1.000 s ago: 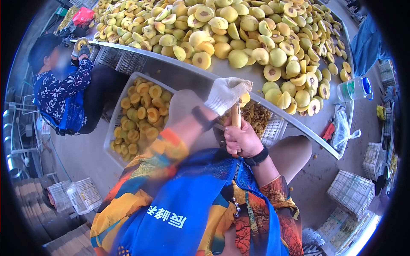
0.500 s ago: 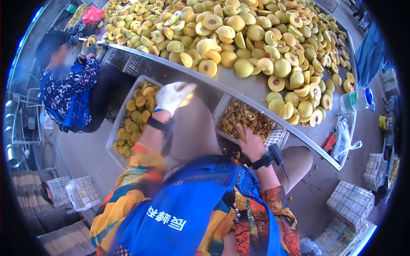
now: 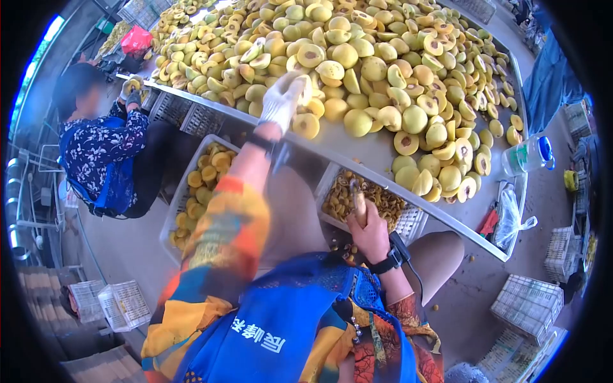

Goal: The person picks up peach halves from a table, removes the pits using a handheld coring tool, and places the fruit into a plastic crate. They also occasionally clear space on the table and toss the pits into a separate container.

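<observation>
My left hand [image 3: 281, 105], in a white glove, reaches over the table's near edge with its fingers closed around a halved yellow fruit [image 3: 304, 89] at the front of the heap. My right hand [image 3: 370, 235] is bare and grips a small tool with a wooden handle [image 3: 361, 209], its tip pointing up and away. Beneath the tool a white crate [image 3: 327, 185] holds many brown pits and scraps [image 3: 383, 199]. To the left, a crate [image 3: 174, 214] contains halved yellow fruit [image 3: 205, 173]. The big heap of cut fruit [image 3: 383, 70] covers much of the metal table [image 3: 357, 145].
A co-worker [image 3: 105, 140] sits at the left, holding fruit at the table edge. A plastic bottle [image 3: 529, 155] and a clear bag [image 3: 509, 217] lie on the table's right end. Crates [image 3: 527, 306] stand on the floor at right, others [image 3: 124, 305] at left.
My left hand has moved up and forward from above the left crate to the fruit heap. My right hand has turned, so the tool now shows more clearly, pointing away.
</observation>
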The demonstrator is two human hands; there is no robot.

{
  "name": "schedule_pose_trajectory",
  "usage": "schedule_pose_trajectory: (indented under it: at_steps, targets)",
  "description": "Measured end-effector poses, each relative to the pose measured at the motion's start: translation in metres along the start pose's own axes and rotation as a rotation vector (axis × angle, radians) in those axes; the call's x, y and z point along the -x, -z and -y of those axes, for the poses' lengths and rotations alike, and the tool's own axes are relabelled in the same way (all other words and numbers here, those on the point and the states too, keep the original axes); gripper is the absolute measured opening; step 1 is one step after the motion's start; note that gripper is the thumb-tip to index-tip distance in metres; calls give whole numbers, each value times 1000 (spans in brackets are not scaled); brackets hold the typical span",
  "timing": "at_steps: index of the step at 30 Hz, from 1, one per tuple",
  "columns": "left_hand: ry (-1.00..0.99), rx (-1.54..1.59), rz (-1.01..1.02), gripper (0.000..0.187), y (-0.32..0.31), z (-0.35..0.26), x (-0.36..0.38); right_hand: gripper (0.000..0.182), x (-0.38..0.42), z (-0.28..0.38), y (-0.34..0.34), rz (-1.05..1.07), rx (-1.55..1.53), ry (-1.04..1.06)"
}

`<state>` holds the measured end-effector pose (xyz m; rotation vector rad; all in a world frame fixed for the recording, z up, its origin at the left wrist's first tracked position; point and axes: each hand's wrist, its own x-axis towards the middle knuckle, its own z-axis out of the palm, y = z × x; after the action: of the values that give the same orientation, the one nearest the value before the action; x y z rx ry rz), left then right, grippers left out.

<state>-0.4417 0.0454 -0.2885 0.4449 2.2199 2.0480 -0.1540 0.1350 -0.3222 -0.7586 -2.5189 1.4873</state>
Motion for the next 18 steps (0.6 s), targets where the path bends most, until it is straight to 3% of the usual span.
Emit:
schedule_pose_trajectory:
  at_steps: [2, 4, 5, 11, 14, 17, 18]
  targets:
    - [314, 246, 120, 42, 8, -17, 33, 40, -9, 9, 0, -65, -9, 95]
    - [547, 602, 46, 42, -12, -23, 65, 39, -20, 29, 0, -91, -5, 117]
    - [595, 439, 150, 41, -10, -40, 86, 35, -22, 41, 2, -56, 18, 60]
    - [434, 310, 123, 47, -39, -36, 135, 30, -20, 48, -1, -97, 68, 90]
    - [442, 312, 272, 49, -39, -27, 133, 38, -19, 38, 6, -185, 3, -17]
    - [662, 119, 648, 50, -29, -70, 129, 43, -27, 30, 25, -133, -83, 206]
    - [621, 68, 658, 51, -29, -70, 131, 43, -34, 22, 23, -124, -54, 326]
